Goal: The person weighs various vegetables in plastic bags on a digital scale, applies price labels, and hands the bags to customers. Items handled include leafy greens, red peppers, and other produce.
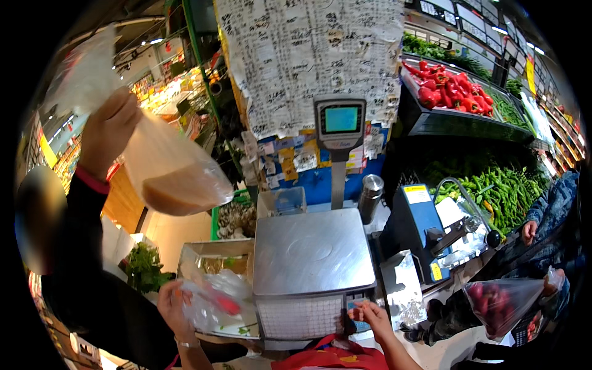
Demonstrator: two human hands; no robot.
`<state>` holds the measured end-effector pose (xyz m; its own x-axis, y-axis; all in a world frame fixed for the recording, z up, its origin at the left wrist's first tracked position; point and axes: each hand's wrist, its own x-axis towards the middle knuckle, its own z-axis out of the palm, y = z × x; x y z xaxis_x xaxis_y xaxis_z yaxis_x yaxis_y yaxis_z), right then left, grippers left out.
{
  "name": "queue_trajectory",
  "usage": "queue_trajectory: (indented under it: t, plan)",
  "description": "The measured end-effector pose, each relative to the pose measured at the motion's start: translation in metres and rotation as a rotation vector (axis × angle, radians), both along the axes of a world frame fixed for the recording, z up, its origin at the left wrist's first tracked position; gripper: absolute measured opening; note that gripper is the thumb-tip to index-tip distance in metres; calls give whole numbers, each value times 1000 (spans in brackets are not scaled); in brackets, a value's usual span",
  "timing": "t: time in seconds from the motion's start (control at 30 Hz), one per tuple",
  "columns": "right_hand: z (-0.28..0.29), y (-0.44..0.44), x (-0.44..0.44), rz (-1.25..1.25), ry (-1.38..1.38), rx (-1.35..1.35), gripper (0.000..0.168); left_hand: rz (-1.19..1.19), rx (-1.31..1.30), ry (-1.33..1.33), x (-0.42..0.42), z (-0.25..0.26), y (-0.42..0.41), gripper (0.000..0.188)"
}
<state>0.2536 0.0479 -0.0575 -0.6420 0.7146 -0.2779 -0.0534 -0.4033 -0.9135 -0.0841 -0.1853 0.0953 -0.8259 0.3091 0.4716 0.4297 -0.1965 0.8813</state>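
Observation:
My left hand (173, 307), with a band at the wrist, is at a clear plastic bag (208, 300) with something red in it; its fingers grip the bag's left edge. My right hand (372, 317) is at the keypad (358, 319) on the front right of a weighing scale, fingers partly curled, nothing seen in them. The scale's metal pan (314, 252) is bare, and its display (341, 119) is lit on a post behind. At the upper left, another person's hand (108, 129) holds up a clear bag with a pale brown, rounded item (178, 189).
A shallow tray (185, 259) with leafy scraps lies left of the scale. A steel flask (371, 194) and a blue bag-sealing device (421, 222) stand right. Beyond are red peppers (453, 92) and green peppers (508, 194). Another person at right holds a bag of reddish produce (497, 303).

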Motion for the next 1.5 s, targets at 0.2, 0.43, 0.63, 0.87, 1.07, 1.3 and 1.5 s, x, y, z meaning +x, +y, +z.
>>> queue_trajectory:
  t: [0.2,0.43,0.63,0.87,1.07,1.3,1.5]
  plan:
    - [-10,-6,0,-137,6,-20,28,109,-326,-80,-94,-102,-8,33]
    - [-13,-10,10,-230,-32,-33,26,201,-842,-47,-101,-160,-4,23]
    - [-13,-10,11,-305,-50,-33,22,95,-1207,617,-75,-142,36,65]
    - [-25,-9,23,-418,-56,-61,21,-650,-141,-127,12,-97,158,89]
    - [-21,-12,14,-361,-30,-90,20,-847,223,-710,50,-74,179,73]
    - [49,20,-47,-104,273,198,62,-1093,295,-831,62,-82,214,61]
    - [74,52,-118,-66,272,245,62,-975,62,-496,39,-99,217,70]
